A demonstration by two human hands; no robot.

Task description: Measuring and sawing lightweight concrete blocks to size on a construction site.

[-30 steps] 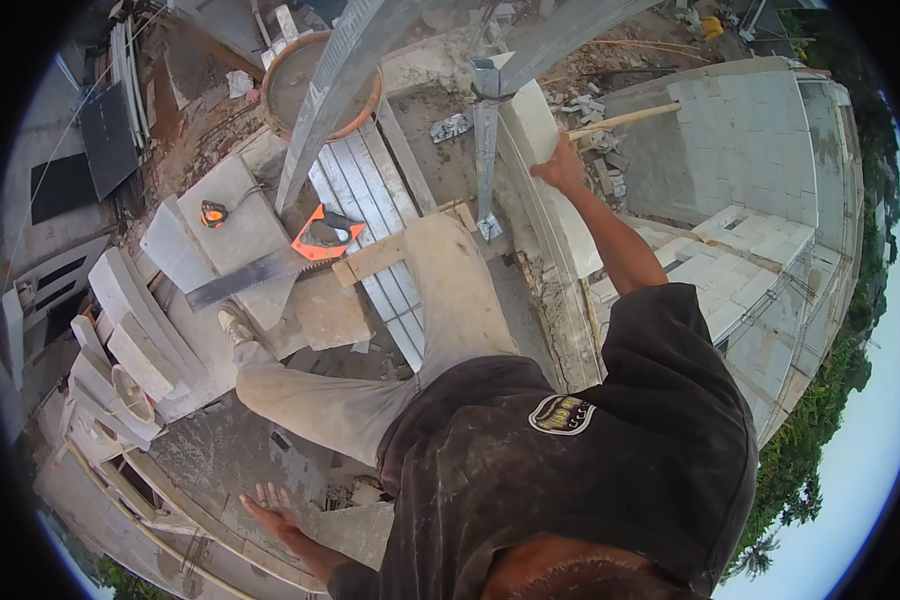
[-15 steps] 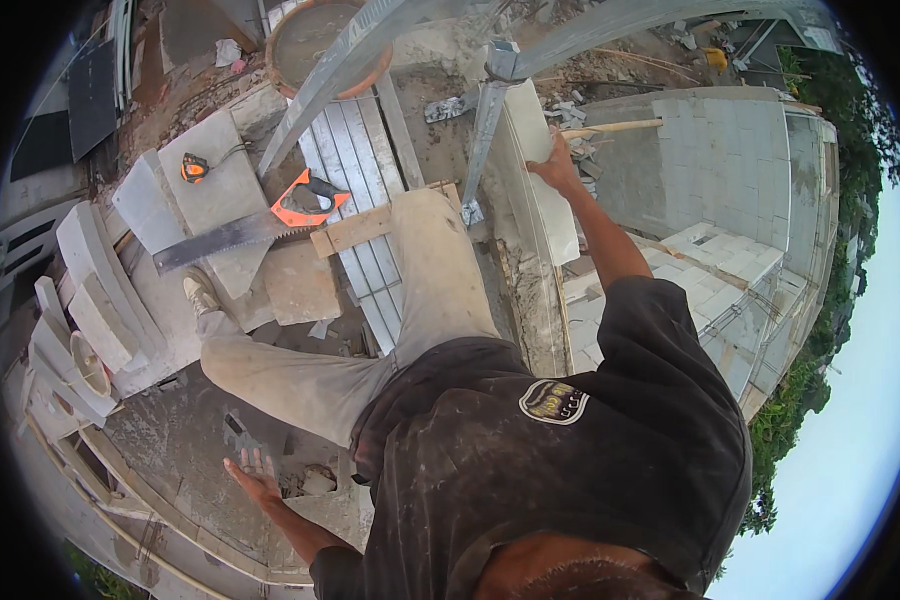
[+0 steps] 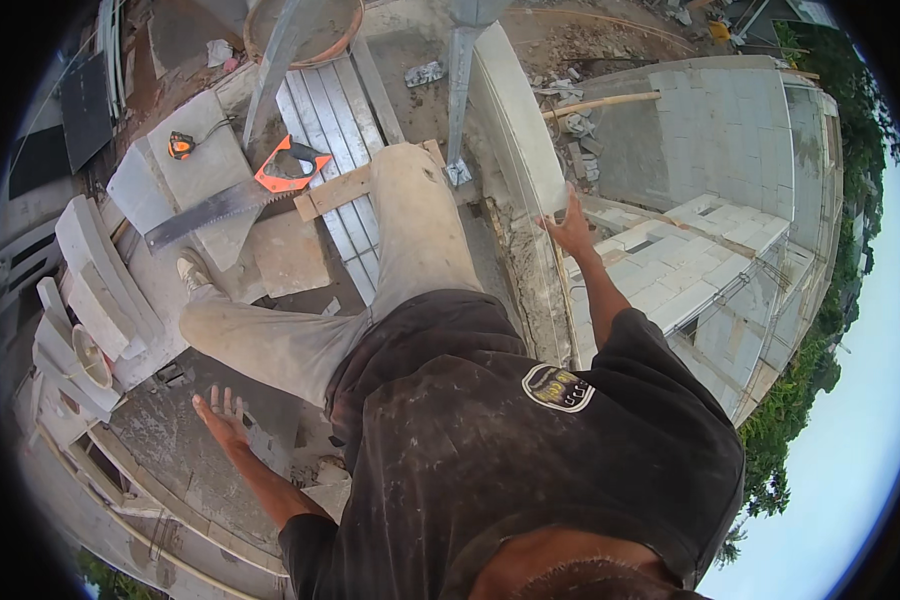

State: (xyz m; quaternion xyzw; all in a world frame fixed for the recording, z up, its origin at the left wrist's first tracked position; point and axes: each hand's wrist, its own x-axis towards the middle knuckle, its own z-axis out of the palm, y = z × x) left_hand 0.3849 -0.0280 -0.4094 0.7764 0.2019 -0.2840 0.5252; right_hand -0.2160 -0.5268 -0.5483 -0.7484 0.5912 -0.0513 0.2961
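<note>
There is one left hand (image 3: 222,418) and one right hand (image 3: 572,228). There are two legs (image 3: 420,220), one shoe (image 3: 192,268), one shirt (image 3: 450,430), one saw (image 3: 232,200), one tape measure (image 3: 180,146) and one big brown tub (image 3: 350,40).

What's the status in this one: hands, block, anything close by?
Left hand open, empty. Right hand open at near end of white block, contact unclear. Metal post standing just left of block, possible obstruction.

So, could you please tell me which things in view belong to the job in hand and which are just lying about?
Likely the job's:
pale block, right hand at its near end
orange-handled saw
tape measure

Likely just lying about:
black panel
white scrap
</note>
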